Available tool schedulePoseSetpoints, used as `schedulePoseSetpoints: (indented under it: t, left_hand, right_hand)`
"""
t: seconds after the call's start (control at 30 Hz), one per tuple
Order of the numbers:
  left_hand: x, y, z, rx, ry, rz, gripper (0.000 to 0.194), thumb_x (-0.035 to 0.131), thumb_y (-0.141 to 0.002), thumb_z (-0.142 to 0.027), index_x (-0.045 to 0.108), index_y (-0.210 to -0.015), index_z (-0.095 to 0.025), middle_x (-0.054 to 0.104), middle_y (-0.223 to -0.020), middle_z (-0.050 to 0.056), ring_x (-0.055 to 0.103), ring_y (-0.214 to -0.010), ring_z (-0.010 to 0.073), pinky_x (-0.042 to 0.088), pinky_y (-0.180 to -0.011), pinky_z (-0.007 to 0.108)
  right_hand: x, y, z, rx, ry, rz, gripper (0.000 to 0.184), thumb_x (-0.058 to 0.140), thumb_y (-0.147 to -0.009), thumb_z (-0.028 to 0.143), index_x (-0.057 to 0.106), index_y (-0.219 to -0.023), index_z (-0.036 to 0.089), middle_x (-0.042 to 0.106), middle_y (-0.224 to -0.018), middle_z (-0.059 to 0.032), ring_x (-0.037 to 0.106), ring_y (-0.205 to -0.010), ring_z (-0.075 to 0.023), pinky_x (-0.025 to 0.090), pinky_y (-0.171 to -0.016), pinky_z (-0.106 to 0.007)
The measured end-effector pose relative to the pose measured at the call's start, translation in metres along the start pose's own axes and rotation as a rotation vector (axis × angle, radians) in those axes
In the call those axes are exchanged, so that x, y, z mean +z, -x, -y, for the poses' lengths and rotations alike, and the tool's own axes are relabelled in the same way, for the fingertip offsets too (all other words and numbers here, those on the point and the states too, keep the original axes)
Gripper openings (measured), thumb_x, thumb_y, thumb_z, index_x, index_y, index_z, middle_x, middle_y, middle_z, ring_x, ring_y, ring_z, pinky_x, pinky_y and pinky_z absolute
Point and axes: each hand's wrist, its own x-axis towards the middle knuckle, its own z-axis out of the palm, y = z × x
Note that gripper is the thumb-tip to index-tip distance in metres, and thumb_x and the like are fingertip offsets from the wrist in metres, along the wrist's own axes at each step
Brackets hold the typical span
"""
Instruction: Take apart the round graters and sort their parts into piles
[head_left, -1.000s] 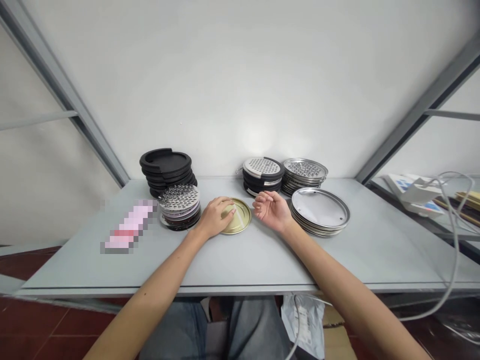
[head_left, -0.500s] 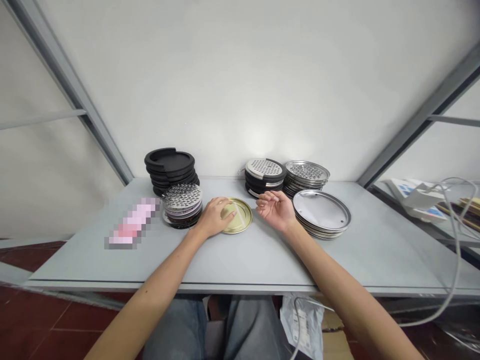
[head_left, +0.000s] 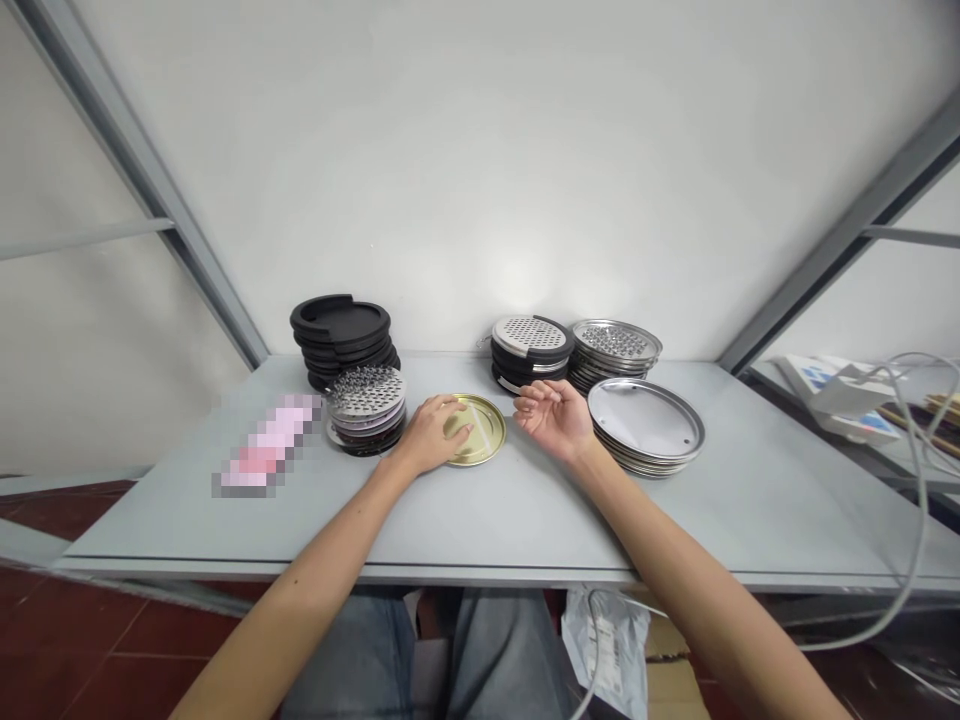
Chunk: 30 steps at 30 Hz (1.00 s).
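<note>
A gold round metal lid [head_left: 489, 440] with a pale strip across it lies flat on the grey table. My left hand [head_left: 432, 436] rests over its left part, thumb and fingers apart, not gripping it. To the lid's right, my right hand [head_left: 556, 420] lies palm up with loosely curled fingers and nothing in it. Close by my left hand is a stack of small grater discs [head_left: 367, 395]. Just beyond my right wrist sits a stack of silver rimmed discs [head_left: 645, 420] with small holes near the edge.
Black ring-shaped holders [head_left: 341, 335] are piled at the back left. Behind my right hand stand a pile of grater discs in black rings [head_left: 532, 345] and rimmed grater discs [head_left: 619, 345]. A blurred pink item [head_left: 270, 445] lies left. A white cable [head_left: 916, 520] hangs at right.
The view has shifted slightly, so everything appears a little further right. Both hands keep nearly the same place and pose, and the lid and stacks stay put.
</note>
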Motion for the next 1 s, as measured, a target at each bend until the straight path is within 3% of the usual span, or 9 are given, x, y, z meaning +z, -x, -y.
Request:
schedulePoseSetpoints:
  t: [0.17,0.3,0.47,0.77,1.0]
  left_hand:
    - [-0.008,-0.003,-0.02,0.15,0.159,-0.146,0.024,0.054,-0.088,-0.025,0.06,-0.11,-0.018,0.064,-0.108,0.008,0.058,-0.104,0.0208,0.047,-0.095,0.04]
    - [-0.008,-0.003,-0.039,0.256,0.294,-0.167,0.024,0.054,-0.089,-0.023,0.059,-0.112,-0.019,0.063,-0.11,0.009,0.059,-0.103,0.0196,0.048,-0.093,0.037]
    - [-0.005,-0.002,-0.048,0.31,0.332,-0.254,0.025,0.055,-0.088,-0.02,0.06,-0.112,-0.019,0.064,-0.107,0.009,0.061,-0.098,0.0185,0.05,-0.088,0.036]
    - [-0.002,-0.002,-0.055,0.384,0.377,-0.34,0.019,0.066,-0.081,-0.019,0.064,-0.099,-0.019,0.067,-0.098,0.008,0.064,-0.093,0.0185,0.052,-0.084,0.036]
    - [-0.003,0.0,-0.055,0.356,0.351,-0.302,0.018,0.062,-0.083,-0.022,0.065,-0.101,-0.02,0.067,-0.1,0.008,0.064,-0.095,0.0192,0.052,-0.087,0.038]
  right_hand:
    - [0.01,0.004,-0.012,0.17,0.111,0.088,0.032,0.043,-0.088,0.026,0.023,-0.064,0.021,0.037,-0.054,0.0053,0.038,-0.045,-0.009,0.037,-0.047,-0.02]
    - [0.012,0.008,-0.026,0.302,0.139,0.318,0.028,0.03,-0.096,0.03,0.03,-0.07,0.022,0.024,-0.039,0.0102,0.019,-0.033,-0.0091,0.031,-0.041,-0.018]
    - [0.009,0.008,-0.037,0.369,0.123,0.498,0.028,0.023,-0.098,0.031,0.031,-0.073,0.022,0.032,-0.037,0.01,0.019,-0.03,-0.0093,0.036,-0.044,-0.02]
    - [0.006,0.006,-0.043,0.444,0.097,0.526,0.03,0.033,-0.094,0.033,0.025,-0.067,0.021,0.032,-0.036,0.0096,0.022,-0.03,-0.009,0.037,-0.046,-0.02]
    - [0.005,0.007,-0.042,0.446,0.197,0.453,0.031,0.034,-0.092,0.036,0.023,-0.066,0.023,0.028,-0.033,0.0111,0.024,-0.026,-0.0109,0.034,-0.042,-0.021]
